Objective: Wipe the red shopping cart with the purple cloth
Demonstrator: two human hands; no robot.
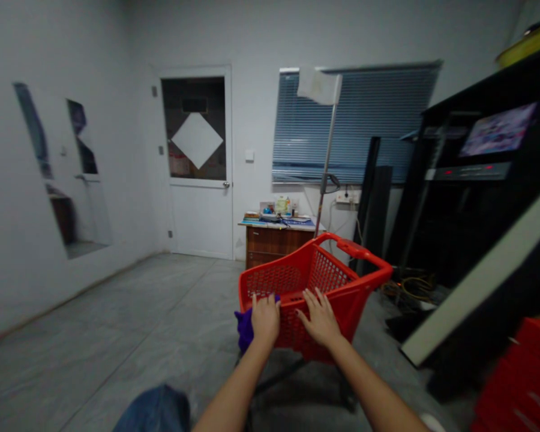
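Observation:
A red plastic shopping cart (292, 276) stands in front of me, with perforated basket walls and its handle at the far right. My left hand (265, 318) is closed over the near left rim, pressing a purple cloth (245, 330) against it. Part of the cloth hangs outside the basket, left of the hand. My right hand (319, 318) rests on the near rim with its fingers spread, holding nothing. The inside bottom of the basket is largely hidden.
Behind the cart stands a wooden cabinet (270, 243) with small items on top. A pole with a white flag (319, 87) rises there. Black racks (481, 240) and red crates (517, 378) are at right. A white door (200, 219) and a wall mirror (78, 198) are left.

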